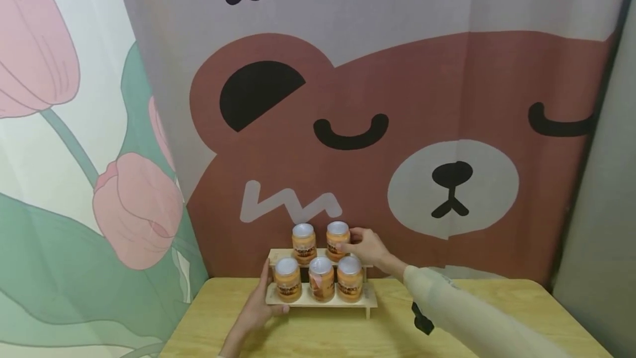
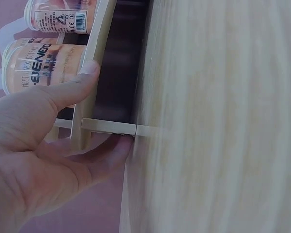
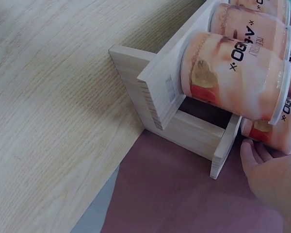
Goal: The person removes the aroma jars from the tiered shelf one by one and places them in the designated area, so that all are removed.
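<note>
A two-tier wooden rack (image 1: 369, 295) bears orange cans with silvery lids and printed labels. Three cans stand on the lower tier, among them the left can (image 1: 287, 282). The upper tier carries two, a left can (image 1: 303, 246) and a right can (image 1: 338, 236). My right hand (image 1: 371, 247) grips that upper right can from its right side, thumb toward the front. At the rack's left end my left hand (image 1: 254, 307) holds the wood. In the left wrist view its thumb (image 2: 76, 87) presses the lower shelf's front edge, and the other fingers reach round the end, partly hidden.
The rack stands on a light wooden table (image 1: 477, 314), near its back edge. Close behind hangs a cloth with a brown bear (image 1: 422, 87), and a tulip-patterned cloth (image 1: 134, 209) is at the left. A small black object (image 1: 422, 320) shows beneath the right sleeve.
</note>
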